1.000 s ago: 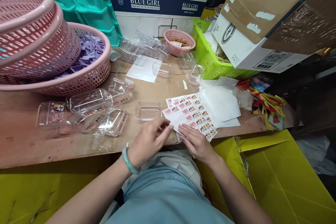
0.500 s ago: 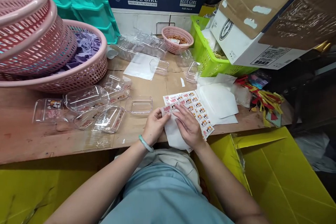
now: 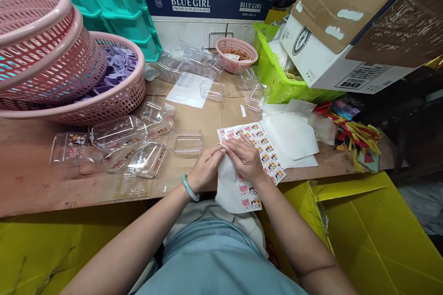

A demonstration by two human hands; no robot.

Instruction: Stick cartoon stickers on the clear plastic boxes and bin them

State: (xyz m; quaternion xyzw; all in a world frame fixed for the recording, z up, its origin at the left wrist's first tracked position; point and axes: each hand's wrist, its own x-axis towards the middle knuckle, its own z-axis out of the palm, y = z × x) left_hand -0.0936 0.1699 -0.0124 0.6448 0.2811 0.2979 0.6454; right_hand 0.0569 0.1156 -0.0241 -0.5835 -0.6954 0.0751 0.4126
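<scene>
Close together at the table's front edge, both my hands hold a sticker sheet point(image 3: 230, 191). It hangs towards my lap, mostly plain white, with a strip of cat-and-pink-lettering stickers on its right. My left hand point(image 3: 206, 167), a pale green bangle on its wrist, pinches the sheet's top edge. My right hand point(image 3: 245, 159) closes over the same edge with bent fingers, touching the left fingertips. Behind it another printed sticker sheet point(image 3: 273, 156) lies on the table. Left of my hands sits a clear plastic case point(image 3: 186, 141); several more clear cases point(image 3: 119, 133), some bearing stickers, lie farther left.
Pink baskets point(image 3: 117, 106) with purple pieces stand at left. A small pink basket point(image 3: 237, 50) and a green basket point(image 3: 277, 73) are at the back, a carton point(image 3: 321, 67) on the latter. White papers point(image 3: 290, 133) lie right. A yellow box point(image 3: 367, 221) stands below the table's edge.
My right hand has closed from spread fingers and met the left at the sheet's top edge. The held sheet has turned, showing stickers along its lower right. The view has shifted slightly.
</scene>
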